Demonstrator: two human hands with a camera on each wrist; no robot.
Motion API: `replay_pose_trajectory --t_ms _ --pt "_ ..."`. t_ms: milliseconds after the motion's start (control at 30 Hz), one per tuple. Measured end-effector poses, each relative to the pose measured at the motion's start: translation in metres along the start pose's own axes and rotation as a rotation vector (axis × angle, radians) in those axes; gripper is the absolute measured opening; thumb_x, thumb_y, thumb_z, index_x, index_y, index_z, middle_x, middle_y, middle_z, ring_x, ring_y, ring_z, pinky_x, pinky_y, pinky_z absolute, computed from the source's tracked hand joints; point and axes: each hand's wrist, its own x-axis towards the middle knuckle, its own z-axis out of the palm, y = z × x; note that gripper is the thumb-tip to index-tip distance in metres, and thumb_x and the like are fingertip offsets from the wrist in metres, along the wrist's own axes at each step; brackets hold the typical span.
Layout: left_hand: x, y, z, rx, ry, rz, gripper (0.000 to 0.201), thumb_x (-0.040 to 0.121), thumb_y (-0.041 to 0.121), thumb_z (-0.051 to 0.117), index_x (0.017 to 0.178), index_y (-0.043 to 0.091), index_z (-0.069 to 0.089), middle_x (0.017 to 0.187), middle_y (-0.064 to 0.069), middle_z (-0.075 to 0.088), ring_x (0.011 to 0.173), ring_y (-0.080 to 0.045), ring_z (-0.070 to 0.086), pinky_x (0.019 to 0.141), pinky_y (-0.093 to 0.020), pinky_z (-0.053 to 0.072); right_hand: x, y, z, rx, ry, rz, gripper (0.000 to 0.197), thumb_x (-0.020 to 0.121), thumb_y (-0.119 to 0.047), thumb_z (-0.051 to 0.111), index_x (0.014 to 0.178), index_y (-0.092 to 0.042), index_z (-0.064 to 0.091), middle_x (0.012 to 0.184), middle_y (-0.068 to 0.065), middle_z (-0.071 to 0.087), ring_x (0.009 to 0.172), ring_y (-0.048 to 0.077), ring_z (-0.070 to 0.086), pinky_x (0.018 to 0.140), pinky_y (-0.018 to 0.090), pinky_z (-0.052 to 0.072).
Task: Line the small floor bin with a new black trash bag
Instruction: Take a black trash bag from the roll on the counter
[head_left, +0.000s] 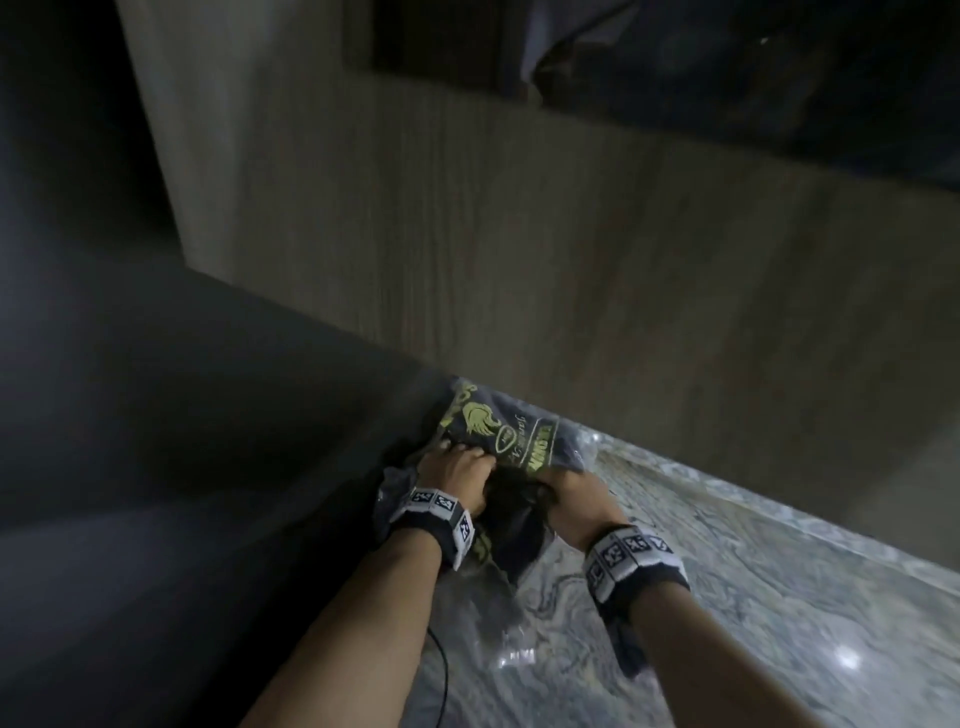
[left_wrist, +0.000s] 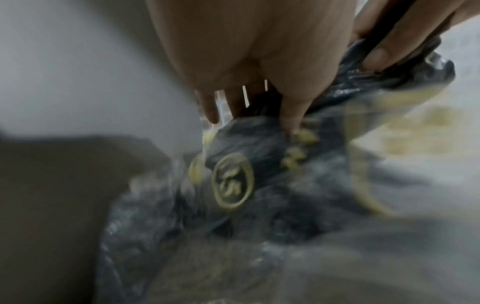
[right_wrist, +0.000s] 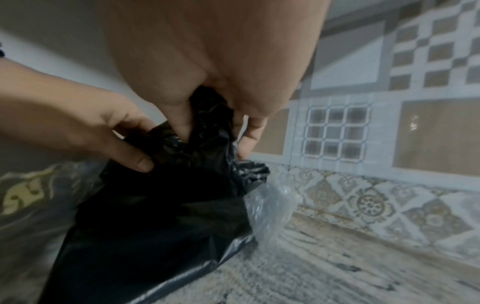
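A clear pack of trash bags (head_left: 498, 434) with yellow print lies on a marbled counter (head_left: 727, 597), against a dark wall. My left hand (head_left: 457, 470) grips the pack (left_wrist: 233, 181) near its open end, fingers and thumb curled round it. My right hand (head_left: 569, 491) is beside it. In the right wrist view my right hand (right_wrist: 207, 61) clutches a crumpled black trash bag (right_wrist: 161, 205) that sticks out of the clear wrapper (right_wrist: 270, 205), and my left hand (right_wrist: 78, 123) pinches the plastic alongside. The floor bin is not in view.
A wood-grain panel (head_left: 519, 234) rises behind the counter. A dark wall (head_left: 156, 415) closes off the left side. Patterned tiles (right_wrist: 389, 123) line the wall to the right. A thin black cable (head_left: 441, 665) hangs under my left forearm.
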Motion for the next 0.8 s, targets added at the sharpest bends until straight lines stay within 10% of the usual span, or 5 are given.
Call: replay_pose_trajectory --t_ms 167,267,467,633,800 --pt "-0.053 0.024 -0.051 -0.324 0.071 -0.028 0.013 0.085 0.028 0.058 0.091 0.017 0.064 0.096 -0.011 0.072 0.091 -0.033 0.066 0.075 -0.036 0.053 -0.054 -0.006 -0.045 0.143 0.364 0.024 0.031 0.083 -0.014 0.056 0.112 -0.022 0.064 0.104 0.013 0.071 0.095 0.036 0.065 0.086 0.042 0.053" --pt "-0.097 0.031 -0.090 -0.452 0.094 -0.042 0.013 0.089 0.018 0.055 0.078 0.013 0.058 0.088 -0.014 0.069 0.086 -0.033 0.066 0.066 -0.032 0.044 -0.092 -0.016 -0.060 0.282 0.556 0.101 0.057 0.082 -0.044 0.060 0.130 -0.017 0.046 0.125 0.013 0.056 0.114 0.035 0.052 0.098 0.050 0.043" --pt "-0.232 0.005 -0.162 -0.830 0.147 -0.142 0.027 0.083 0.020 0.069 0.108 0.010 0.070 0.104 -0.011 0.072 0.092 -0.023 0.065 0.080 -0.028 0.045 -0.177 -0.084 -0.080 1.016 0.303 0.089 0.098 0.061 -0.058 0.078 0.141 -0.030 0.030 0.137 0.007 0.053 0.121 0.026 0.054 0.103 0.051 0.044" --pt "-0.341 -0.026 -0.194 -1.056 0.172 -0.242 0.020 0.076 0.015 0.077 0.095 0.012 0.075 0.087 0.001 0.071 0.076 -0.012 0.066 0.066 -0.019 0.047 -0.241 -0.176 -0.091 1.393 -0.034 0.048 0.040 0.077 -0.017 0.074 0.116 -0.014 0.065 0.108 0.008 0.071 0.112 0.042 0.060 0.082 0.037 0.049" --pt "-0.428 -0.051 -0.201 -1.157 0.313 -0.402 0.025 0.053 0.014 0.081 0.078 0.015 0.076 0.083 -0.007 0.077 0.084 -0.025 0.072 0.090 -0.035 0.053 -0.283 -0.252 -0.088 1.268 -0.138 -0.053 0.012 0.083 -0.005 0.069 0.095 -0.004 0.071 0.100 0.017 0.072 0.088 0.031 0.069 0.088 0.049 0.054"
